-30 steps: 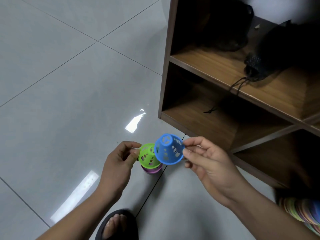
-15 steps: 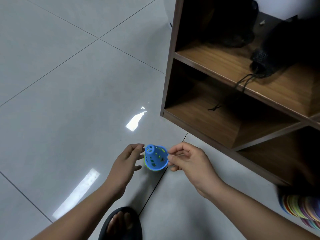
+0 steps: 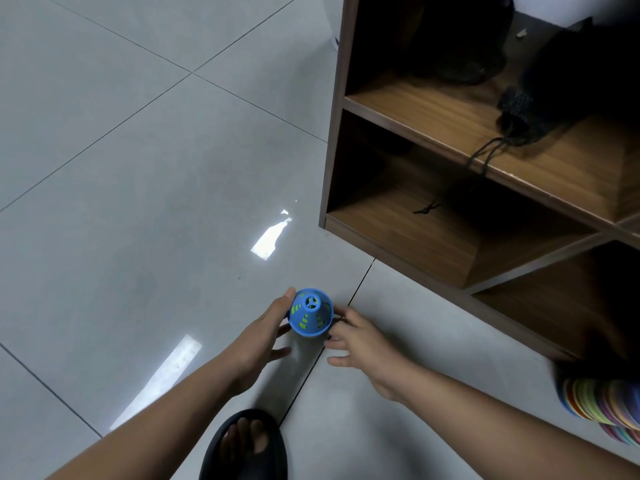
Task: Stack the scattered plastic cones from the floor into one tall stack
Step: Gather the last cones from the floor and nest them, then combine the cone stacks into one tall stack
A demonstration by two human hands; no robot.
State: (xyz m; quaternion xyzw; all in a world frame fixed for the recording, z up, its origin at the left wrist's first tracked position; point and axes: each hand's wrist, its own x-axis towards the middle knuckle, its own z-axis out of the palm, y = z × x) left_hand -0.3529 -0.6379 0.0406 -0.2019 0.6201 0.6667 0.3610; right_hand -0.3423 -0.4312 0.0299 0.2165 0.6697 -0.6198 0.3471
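**Blue cone sits on the floor between two open hands**

The blue cone [image 3: 310, 312] stands on the grey floor [image 3: 104, 168], low in the picture, a bit below the middle. Its small end points up and its wide end is down. Bits of a green cone [image 3: 304, 320] show through the holes in its side, so the blue one is sitting over the green one. A dark line between floor tiles runs just past it at 3 o'clock.

The left hand [image 3: 258, 336] is at 8 o'clock from the cone. Its fingers are straight and spread wide. The top finger lies along the cone's side at 9 o'clock and touches it. The other left fingers point at the cone's bottom edge but do not wrap round it.

The right hand [image 3: 360, 341] is at 4 o'clock from the cone. Its fingers [image 3: 341, 312] are spread wide too. The top fingertip is right at the cone's edge at 3 o'clock; I cannot tell if it touches. The rest of the right fingers are a little apart from the cone. No finger is curled round it.

A brown wooden shelf [image 3: 332, 168] stands at 1 o'clock from the cone. A black bag [image 3: 519, 102] with strings lies on its upper board. A foot in a black slipper [image 3: 242, 448] is at 6 o'clock, at the bottom edge. A stripy pile [image 3: 599, 407] of many colours is far off at 4 o'clock, by the right edge; it is too blurry to tell what it is.
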